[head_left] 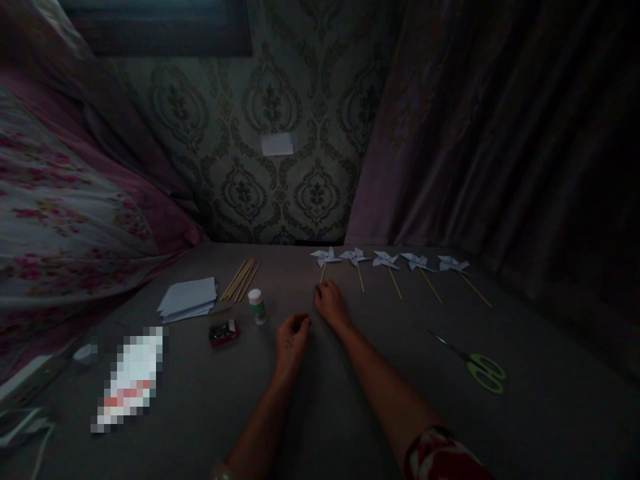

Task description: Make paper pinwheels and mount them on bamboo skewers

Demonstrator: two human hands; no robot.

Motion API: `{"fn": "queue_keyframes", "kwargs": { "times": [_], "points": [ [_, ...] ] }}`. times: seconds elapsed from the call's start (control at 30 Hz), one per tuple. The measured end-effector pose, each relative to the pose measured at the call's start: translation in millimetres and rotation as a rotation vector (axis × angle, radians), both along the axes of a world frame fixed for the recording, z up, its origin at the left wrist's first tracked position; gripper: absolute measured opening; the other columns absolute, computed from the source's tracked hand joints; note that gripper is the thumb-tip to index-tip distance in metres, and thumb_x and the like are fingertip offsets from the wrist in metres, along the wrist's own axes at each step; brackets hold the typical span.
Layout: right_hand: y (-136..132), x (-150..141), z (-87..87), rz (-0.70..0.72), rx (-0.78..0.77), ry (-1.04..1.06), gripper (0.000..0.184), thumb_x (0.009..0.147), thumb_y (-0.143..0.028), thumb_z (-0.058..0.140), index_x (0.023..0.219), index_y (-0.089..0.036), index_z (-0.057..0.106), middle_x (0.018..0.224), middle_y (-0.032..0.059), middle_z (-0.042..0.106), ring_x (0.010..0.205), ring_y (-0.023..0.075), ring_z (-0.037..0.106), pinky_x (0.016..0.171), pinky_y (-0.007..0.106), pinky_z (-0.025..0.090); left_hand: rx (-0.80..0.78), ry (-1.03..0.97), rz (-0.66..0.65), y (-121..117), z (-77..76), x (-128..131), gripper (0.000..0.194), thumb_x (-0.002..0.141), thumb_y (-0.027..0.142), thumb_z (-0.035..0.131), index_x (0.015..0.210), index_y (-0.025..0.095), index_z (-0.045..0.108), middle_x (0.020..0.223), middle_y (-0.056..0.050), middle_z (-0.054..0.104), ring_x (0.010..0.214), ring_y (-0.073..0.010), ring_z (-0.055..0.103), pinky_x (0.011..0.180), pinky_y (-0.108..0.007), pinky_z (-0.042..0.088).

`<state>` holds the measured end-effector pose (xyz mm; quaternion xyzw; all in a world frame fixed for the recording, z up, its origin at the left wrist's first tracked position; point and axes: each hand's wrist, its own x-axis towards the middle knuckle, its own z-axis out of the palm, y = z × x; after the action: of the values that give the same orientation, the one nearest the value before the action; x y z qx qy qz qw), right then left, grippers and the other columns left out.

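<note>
From where I stand, one white paper pinwheel (325, 257) lies at the left end of a row, its folded blades spread open. Its thin, pale stick (323, 272) points to the near side, leaning slightly left, and the lower end is hidden. Four similar pinwheels (385, 259) lie to its right, their sticks slanting rightward.

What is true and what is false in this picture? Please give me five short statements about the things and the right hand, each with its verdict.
1. Five pinwheels lie in a row. True.
2. The bottle lies on its side. False: it stands upright.
3. The right hand is at the lower end of the leftmost pinwheel's stick. True.
4. The scissors lie left of the bottle. False: they lie right of the right hand.
5. The paper is white. True.
</note>
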<state>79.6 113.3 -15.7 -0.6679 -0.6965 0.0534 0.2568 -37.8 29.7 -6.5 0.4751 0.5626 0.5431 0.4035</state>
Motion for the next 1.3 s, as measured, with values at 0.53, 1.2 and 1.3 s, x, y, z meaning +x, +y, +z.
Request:
{"fn": "queue_keyframes", "kwargs": {
  "times": [0.53, 1.2, 1.3],
  "points": [
    [2.4, 3.0, -2.7, 0.023, -0.008, 0.022, 0.03, 0.093, -0.022, 0.042, 0.109, -0.018, 0.067, 0.108, 0.0109, 0.061, 0.103, 0.0191, 0.054, 0.088, 0.026, 0.038, -0.023, 0.018, 0.009, -0.1, -2.0, -0.4, 0.021, 0.065, 0.03, 0.065, 0.079, 0.016, 0.072, 0.079, -0.007, 0.073, 0.08, -0.0225, 0.067, 0.076, -0.033, 0.051],
    [3.5, 2.7, -4.7, 0.015, 0.024, 0.044, 0.029, 0.094, -0.023, 0.041, 0.107, -0.018, 0.067, 0.106, 0.0112, 0.061, 0.099, 0.0205, 0.055, 0.084, 0.028, 0.04, 0.003, 0.097, -0.01, 1.0, -3.9, -2.5, 0.028, 0.066, 0.036, 0.063, 0.083, 0.014, 0.071, 0.08, -0.008, 0.073, 0.08, -0.023, 0.068, 0.075, -0.034, 0.052],
    [4.1, 2.7, -5.7, 0.018, 0.028, 0.049, 0.03, 0.094, -0.023, 0.041, 0.106, -0.018, 0.067, 0.106, 0.0112, 0.062, 0.099, 0.021, 0.054, 0.084, 0.028, 0.04, 0.003, 0.098, -0.01, 1.7, -4.0, -2.7, 0.027, 0.067, 0.035, 0.062, 0.082, 0.015, 0.071, 0.08, -0.008, 0.074, 0.079, -0.023, 0.068, 0.074, -0.034, 0.053]
  ]
}}
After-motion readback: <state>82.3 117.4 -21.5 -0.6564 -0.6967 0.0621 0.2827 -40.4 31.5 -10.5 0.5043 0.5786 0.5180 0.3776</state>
